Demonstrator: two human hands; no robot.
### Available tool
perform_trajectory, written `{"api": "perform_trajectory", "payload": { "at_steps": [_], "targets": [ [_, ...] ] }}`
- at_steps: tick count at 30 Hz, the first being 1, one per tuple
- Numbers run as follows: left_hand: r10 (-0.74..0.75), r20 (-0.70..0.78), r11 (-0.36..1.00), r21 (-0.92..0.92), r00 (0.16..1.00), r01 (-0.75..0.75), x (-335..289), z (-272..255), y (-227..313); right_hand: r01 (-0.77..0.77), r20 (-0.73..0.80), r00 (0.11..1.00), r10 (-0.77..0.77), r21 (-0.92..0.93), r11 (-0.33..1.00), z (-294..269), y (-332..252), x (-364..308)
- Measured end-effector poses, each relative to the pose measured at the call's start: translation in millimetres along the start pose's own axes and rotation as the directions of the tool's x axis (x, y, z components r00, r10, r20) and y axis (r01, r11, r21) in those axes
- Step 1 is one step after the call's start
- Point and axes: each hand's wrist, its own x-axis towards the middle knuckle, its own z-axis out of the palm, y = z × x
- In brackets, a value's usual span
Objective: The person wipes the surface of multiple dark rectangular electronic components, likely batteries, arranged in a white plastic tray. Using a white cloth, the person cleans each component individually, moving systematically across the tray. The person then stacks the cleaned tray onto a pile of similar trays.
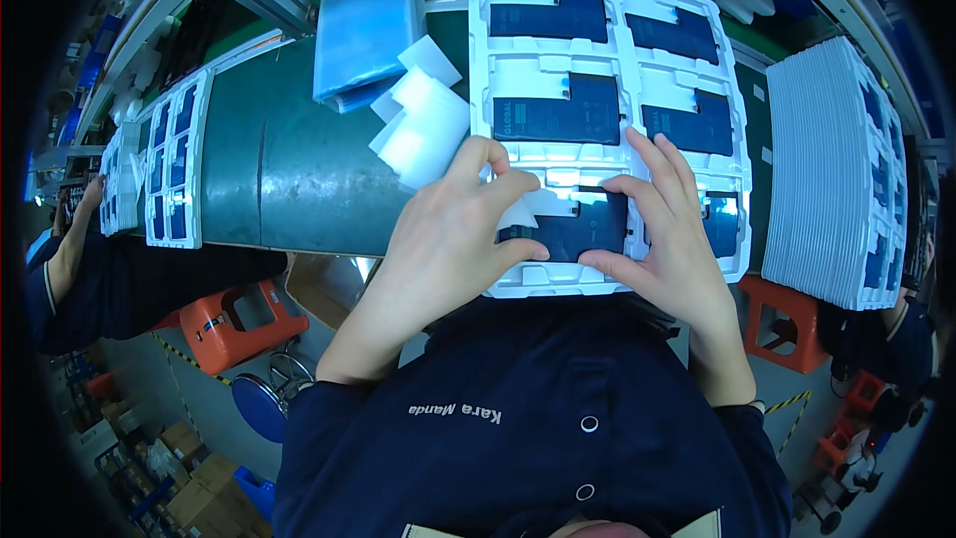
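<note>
A white moulded tray (482, 90) lies before me, its pockets holding several flat black L-shaped phone batteries. Over its near left pocket, my left hand (453, 209) is curled, with a small white foam sheet (519, 212) between its fingers and thumb. That thumb touches the near edge of a phone battery (568, 236). My right hand (665, 224) spans the right end of the same battery, forefinger at its far edge and thumb at its near edge. The battery's left end is partly hidden by the left hand and the sheet.
White foam sheets (426, 125) lie left of the tray, beside a stack of clear bluish plastic bags (366, 25). A tall stack of white trays (812, 169) stands at right. Another filled tray (177, 164) stands far left, near a co-worker's arm (75, 234). Orange stools (244, 324) stand below the green bench (309, 174).
</note>
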Motion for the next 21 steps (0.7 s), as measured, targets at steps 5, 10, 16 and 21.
{"api": "perform_trajectory", "payload": {
  "at_steps": [5,10,16,21],
  "targets": [
    [-0.022,-0.129,0.886,-0.461,0.991,-0.040,4.9,-6.6,-2.1,0.082,-0.109,0.991,-0.081,0.003,0.997,-2.5,1.3,5.9],
    [-0.211,-0.345,-0.079,-0.926,0.914,-0.368,38.7,-2.4,6.7,-0.088,0.072,0.996,0.054,0.905,0.416,-6.2,-17.2,33.1],
    [-0.150,-0.533,-0.061,-0.835,0.832,-0.546,70.1,16.9,13.6,-0.360,0.392,0.918,0.057,0.886,-0.293,-9.6,-45.7,77.6],
    [-0.044,-0.574,0.027,-0.819,0.817,-0.574,78.9,23.8,10.5,-0.173,0.278,0.951,0.138,0.844,-0.508,-13.1,-42.0,92.8]
  ]
}}
